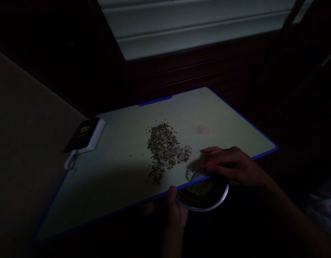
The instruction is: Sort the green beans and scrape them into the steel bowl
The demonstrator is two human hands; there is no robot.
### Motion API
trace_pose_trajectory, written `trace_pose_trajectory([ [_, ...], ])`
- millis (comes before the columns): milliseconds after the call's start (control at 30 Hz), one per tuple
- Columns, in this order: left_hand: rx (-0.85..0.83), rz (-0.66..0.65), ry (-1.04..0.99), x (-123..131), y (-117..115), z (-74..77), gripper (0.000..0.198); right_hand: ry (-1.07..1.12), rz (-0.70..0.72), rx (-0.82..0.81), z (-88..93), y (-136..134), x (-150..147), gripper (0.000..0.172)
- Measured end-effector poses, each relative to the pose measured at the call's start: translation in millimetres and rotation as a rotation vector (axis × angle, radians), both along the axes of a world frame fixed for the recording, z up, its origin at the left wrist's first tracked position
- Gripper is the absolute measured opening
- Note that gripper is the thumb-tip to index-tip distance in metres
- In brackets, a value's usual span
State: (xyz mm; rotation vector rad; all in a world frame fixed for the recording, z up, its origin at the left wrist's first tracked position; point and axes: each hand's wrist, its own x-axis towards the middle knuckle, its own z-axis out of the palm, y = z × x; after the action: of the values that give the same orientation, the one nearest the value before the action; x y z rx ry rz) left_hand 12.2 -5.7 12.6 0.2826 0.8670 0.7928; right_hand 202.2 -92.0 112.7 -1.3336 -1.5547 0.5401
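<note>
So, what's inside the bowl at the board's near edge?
Small green grains show in the bowl; its near side is too dark to tell. The pale board hides its far part.

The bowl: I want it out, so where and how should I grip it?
Probably pinch the near rim of the bowl from the near side: the board hides its far part, and the left hand is at its left.
</note>
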Motion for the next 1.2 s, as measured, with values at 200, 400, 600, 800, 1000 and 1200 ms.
trace_pose_trajectory([
  [200, 0.034, 0.014, -0.042, -1, -2, 0.2, 0.061, -0.083, -0.194, -0.034, -5.1, -1, -2, 0.023],
  [400, -0.001, 0.04, -0.011, -1, -3, -0.3, 0.061, -0.107, -0.386, -0.084, -8.0, -1, -2, 0.024],
  [600, 0.042, 0.07, -0.028, -2, -3, -10.4, 0.059, -0.116, -0.258, -0.036, -0.8, -1, -7, 0.025],
  [800, 0.075, 0.028, -0.023, -4, -6, -7.3, 0.042, -0.122, -0.315, -0.095, 10.6, 9, -6, 0.022],
  [1000, -0.007, -0.094, 0.005, -2, -12, -1.7, 0.043, -0.22, -0.337, -0.087, 13.1, 13, -15, 0.02],
  [1200, 0.034, -0.101, -0.03, -4, -14, -3.6, 0.039, -0.255, -0.383, -0.048, 9.2, 4, -11, 0.029],
])
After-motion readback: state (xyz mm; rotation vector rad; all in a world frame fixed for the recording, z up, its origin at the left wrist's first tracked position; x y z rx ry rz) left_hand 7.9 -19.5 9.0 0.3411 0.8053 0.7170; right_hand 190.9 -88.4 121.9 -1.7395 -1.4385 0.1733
